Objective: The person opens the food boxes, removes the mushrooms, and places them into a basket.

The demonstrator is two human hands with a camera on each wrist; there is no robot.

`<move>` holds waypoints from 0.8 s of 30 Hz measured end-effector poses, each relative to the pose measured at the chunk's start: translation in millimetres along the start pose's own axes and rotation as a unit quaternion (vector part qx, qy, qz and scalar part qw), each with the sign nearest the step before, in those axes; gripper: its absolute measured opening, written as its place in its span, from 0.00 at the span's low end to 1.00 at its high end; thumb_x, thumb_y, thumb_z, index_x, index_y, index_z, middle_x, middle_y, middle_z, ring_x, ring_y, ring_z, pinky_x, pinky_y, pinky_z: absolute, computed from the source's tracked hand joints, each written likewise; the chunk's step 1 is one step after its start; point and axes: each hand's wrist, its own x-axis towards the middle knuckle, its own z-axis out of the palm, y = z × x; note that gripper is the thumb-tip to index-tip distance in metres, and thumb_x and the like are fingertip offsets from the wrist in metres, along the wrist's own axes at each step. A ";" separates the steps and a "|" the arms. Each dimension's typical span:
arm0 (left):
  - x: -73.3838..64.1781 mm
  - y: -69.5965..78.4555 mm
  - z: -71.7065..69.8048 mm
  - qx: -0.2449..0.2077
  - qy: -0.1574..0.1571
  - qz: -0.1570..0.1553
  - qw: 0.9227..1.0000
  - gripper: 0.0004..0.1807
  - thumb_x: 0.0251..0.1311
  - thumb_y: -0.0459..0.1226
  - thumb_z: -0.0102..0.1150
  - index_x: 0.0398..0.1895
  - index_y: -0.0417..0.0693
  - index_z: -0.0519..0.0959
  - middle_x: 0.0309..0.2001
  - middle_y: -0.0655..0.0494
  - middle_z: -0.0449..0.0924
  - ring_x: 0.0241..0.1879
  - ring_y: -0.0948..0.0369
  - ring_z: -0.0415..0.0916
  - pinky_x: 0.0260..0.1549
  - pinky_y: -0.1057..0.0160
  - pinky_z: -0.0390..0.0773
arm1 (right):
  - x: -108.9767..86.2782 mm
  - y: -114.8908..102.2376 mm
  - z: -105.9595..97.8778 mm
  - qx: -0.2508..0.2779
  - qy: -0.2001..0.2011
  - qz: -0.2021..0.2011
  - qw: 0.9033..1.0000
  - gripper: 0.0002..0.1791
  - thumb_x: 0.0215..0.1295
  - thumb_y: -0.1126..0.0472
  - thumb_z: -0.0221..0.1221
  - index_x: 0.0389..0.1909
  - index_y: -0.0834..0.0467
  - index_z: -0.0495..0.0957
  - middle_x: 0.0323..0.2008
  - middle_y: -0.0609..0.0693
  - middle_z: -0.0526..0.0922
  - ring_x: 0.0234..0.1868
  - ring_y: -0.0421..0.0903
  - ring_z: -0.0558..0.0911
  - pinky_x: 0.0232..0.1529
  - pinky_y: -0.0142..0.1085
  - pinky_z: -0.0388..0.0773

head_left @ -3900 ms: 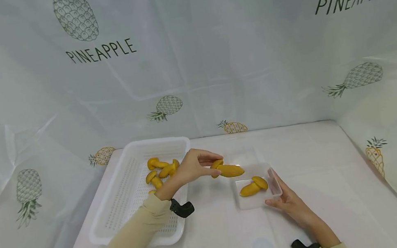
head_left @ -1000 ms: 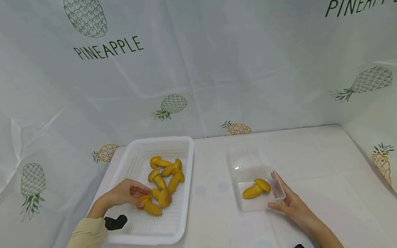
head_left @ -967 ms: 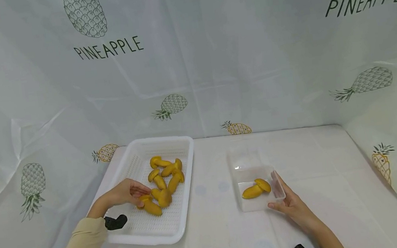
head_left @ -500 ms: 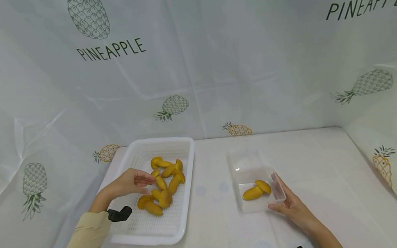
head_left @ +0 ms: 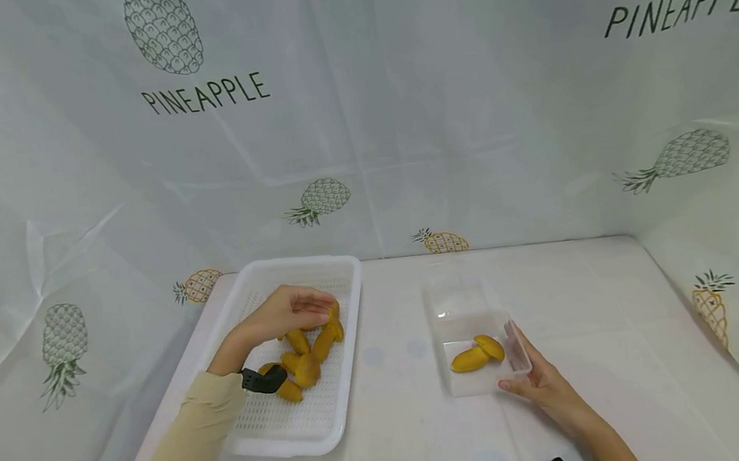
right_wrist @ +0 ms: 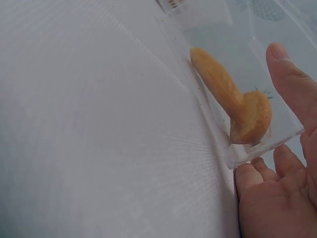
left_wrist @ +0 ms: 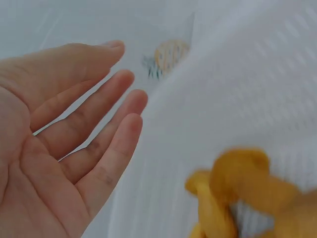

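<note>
The left hand (head_left: 286,314) is held with fingers straight and relaxed, gripping nothing, over the heap of yellow toy mushrooms (head_left: 306,346) in the white perforated basket (head_left: 335,265) at the lower left of the head view. A single mushroom would best be singled out from the top of the heap and pinched across its stem, so that its neighbours are not dragged along. The right hand (head_left: 546,386) is laid against the near right corner of the clear plastic box (head_left: 517,347), its fingers curled round that corner; the box, at the lower centre of the frame on the tabletop (head_left: 598,287), already holds one mushroom (head_left: 476,354). That steadying hold is best kept firm, since the box looks light.

The far mushrooms are covered by the left hand in the head view. In the left wrist view the mushrooms are blurred. Whether the fingertips touch any mushroom cannot be told.
</note>
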 end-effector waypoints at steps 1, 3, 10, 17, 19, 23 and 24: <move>3.3 3.1 3.3 0.000 0.003 0.002 1.000 0.23 0.65 0.32 0.64 0.60 0.26 0.75 0.57 0.36 0.79 0.58 0.36 0.73 0.52 0.61 0.80 | 0.0 -0.1 0.1 0.000 -0.001 0.001 1.000 0.55 0.67 0.69 0.63 0.81 0.42 0.35 0.78 0.59 0.28 0.75 0.66 0.31 0.59 0.14 0.54; 9.2 9.2 10.3 0.000 0.005 0.008 1.000 0.22 0.65 0.32 0.64 0.60 0.29 0.76 0.57 0.36 0.79 0.57 0.40 0.75 0.52 0.61 0.80 | 0.3 0.1 0.1 0.001 -0.002 0.001 1.000 0.55 0.67 0.69 0.62 0.81 0.42 0.35 0.78 0.59 0.28 0.75 0.66 0.31 0.59 0.14 0.53; 24.7 24.7 38.3 -0.004 0.013 0.013 1.000 0.19 0.65 0.32 0.64 0.58 0.34 0.79 0.56 0.39 0.80 0.55 0.49 0.79 0.49 0.60 0.82 | 2.2 1.7 0.3 0.001 -0.001 -0.001 1.000 0.55 0.66 0.69 0.63 0.81 0.41 0.36 0.79 0.59 0.29 0.75 0.66 0.32 0.59 0.14 0.54; 47.9 45.2 74.1 -0.028 0.026 -0.001 0.999 0.21 0.64 0.31 0.64 0.60 0.33 0.77 0.57 0.43 0.80 0.53 0.53 0.80 0.52 0.61 0.80 | 0.4 2.1 0.5 -0.005 -0.002 -0.003 1.000 0.56 0.66 0.69 0.63 0.81 0.41 0.35 0.79 0.58 0.29 0.75 0.65 0.31 0.59 0.14 0.53; 57.2 51.6 85.7 -0.028 0.028 -0.005 0.999 0.22 0.64 0.30 0.65 0.60 0.33 0.77 0.57 0.44 0.81 0.53 0.54 0.81 0.52 0.62 0.80 | -0.1 1.6 0.1 -0.006 0.000 -0.005 1.000 0.56 0.66 0.69 0.63 0.81 0.42 0.35 0.79 0.58 0.29 0.75 0.65 0.31 0.60 0.13 0.52; 75.4 57.7 109.6 -0.031 0.029 -0.010 0.999 0.23 0.62 0.30 0.66 0.60 0.32 0.77 0.55 0.43 0.82 0.50 0.55 0.82 0.49 0.63 0.81 | 0.0 0.1 -0.6 -0.007 0.001 -0.005 1.000 0.56 0.67 0.69 0.63 0.81 0.42 0.34 0.79 0.57 0.28 0.76 0.63 0.30 0.60 0.13 0.51; 79.2 58.6 115.4 -0.036 0.028 -0.016 0.999 0.22 0.62 0.30 0.67 0.60 0.33 0.78 0.55 0.43 0.82 0.50 0.56 0.83 0.49 0.63 0.81 | 0.2 -0.3 -0.6 -0.007 0.000 -0.005 1.000 0.56 0.67 0.69 0.63 0.81 0.42 0.34 0.79 0.56 0.28 0.75 0.63 0.30 0.60 0.13 0.51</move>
